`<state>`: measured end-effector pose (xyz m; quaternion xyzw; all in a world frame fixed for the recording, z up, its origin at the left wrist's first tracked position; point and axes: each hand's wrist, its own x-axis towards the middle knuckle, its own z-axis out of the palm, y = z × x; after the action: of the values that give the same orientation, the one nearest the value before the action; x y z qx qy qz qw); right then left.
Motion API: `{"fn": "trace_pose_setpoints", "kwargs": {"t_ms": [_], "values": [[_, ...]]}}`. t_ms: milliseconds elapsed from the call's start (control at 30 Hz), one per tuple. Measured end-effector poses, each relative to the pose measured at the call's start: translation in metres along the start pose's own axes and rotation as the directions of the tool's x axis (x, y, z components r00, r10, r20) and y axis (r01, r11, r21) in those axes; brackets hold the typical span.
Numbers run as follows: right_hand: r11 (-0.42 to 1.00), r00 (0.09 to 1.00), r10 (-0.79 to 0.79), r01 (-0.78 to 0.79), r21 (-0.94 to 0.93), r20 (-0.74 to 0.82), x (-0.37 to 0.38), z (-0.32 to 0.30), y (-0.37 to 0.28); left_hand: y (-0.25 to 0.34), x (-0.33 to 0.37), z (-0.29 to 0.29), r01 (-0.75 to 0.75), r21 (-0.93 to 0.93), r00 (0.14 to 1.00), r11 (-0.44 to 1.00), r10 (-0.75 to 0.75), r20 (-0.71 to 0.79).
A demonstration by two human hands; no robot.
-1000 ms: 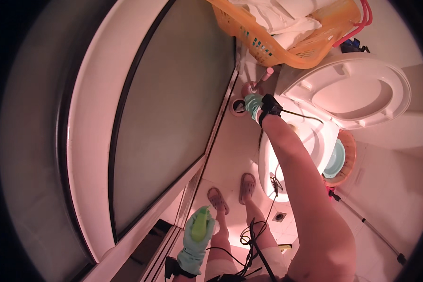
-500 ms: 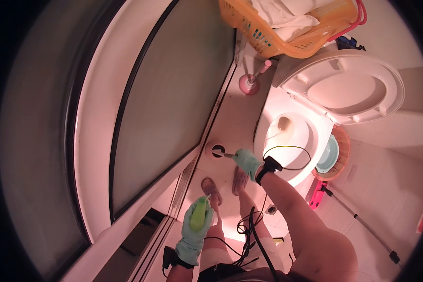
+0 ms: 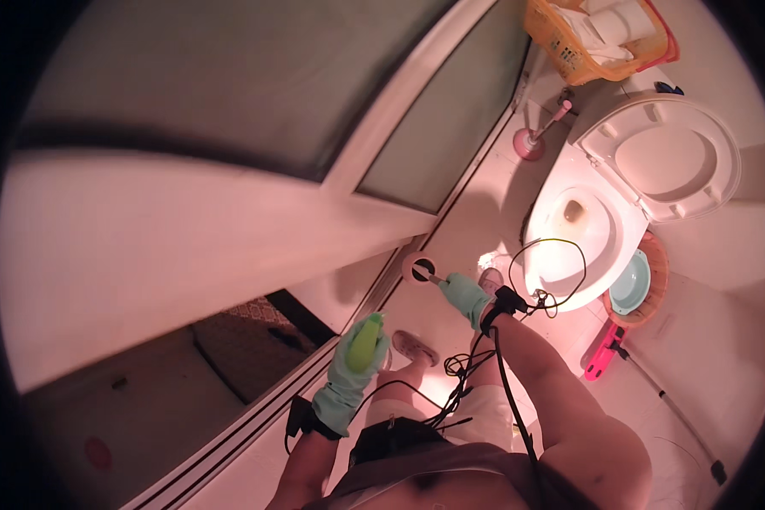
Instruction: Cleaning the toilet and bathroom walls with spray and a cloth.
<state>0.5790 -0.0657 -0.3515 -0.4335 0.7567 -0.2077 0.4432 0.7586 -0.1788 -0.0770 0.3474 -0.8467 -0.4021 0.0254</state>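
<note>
Bathroom, pale tiled floor [image 3: 450, 331] under warm pink light, glazed sliding door along its left edge. Right hand [image 3: 463, 291], in a mint-green rubber glove, is closed around a thin dark-handled tool whose tip reaches the round white floor drain [image 3: 420, 268] beside the door track. Left hand [image 3: 354, 367], gloved alike, is wrapped around a lime-green plastic spray bottle [image 3: 365, 342], held upright and well clear of the drain. Black cables trail off both wrists. Beyond the right hand: white toilet [image 3: 608, 234], lid raised, bowl bottom stained yellowish. Pink plunger [image 3: 531, 140] at the far wall; orange basket [image 3: 599, 38] above it. Judgement: drain work under way; bowl apparently not yet cleaned.
</note>
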Motion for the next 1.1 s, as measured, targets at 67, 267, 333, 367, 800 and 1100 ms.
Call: {"fn": "trace_pose_setpoints", "kwargs": {"t_ms": [67, 267, 333, 367, 800, 1100], "values": [[0.984, 0.989, 0.149, -0.147, 0.101, -0.005, -0.011, 0.010, -0.048, -0.019, -0.038, -0.040, 0.181, -0.198, 0.983, 0.963, -0.179, 0.031], [0.968, 0.978, 0.209, -0.206, 0.145, -0.007, -0.028, 0.088, -0.155, -0.079, -0.148, -0.146, 0.121, -0.375, 0.948, 0.919, -0.219, -0.231], [0.991, 0.999, -0.027, 0.023, -0.128, -0.036, -0.023, 0.123, -0.167, -0.103, -0.172, -0.170, -0.005, -0.039, 0.933, 0.999, -0.010, -0.360], [0.992, 0.997, -0.048, 0.040, -0.119, -0.067, -0.016, 0.142, -0.156, -0.113, -0.186, -0.176, 0.018, -0.236, 0.910, 0.972, -0.114, -0.398], [0.964, 0.970, 0.061, 0.004, -0.265, 0.237, 0.023, 0.313, -0.101, -0.223, -0.285, -0.159, 0.238, 0.009, 0.835, 0.971, -0.200, -0.513], [0.902, 0.857, 0.175, 0.057, -0.428, 0.484, 0.009, 0.405, -0.061, -0.289, -0.274, -0.072, 0.421, -0.162, 0.835, 0.893, -0.451, -0.315]]}}
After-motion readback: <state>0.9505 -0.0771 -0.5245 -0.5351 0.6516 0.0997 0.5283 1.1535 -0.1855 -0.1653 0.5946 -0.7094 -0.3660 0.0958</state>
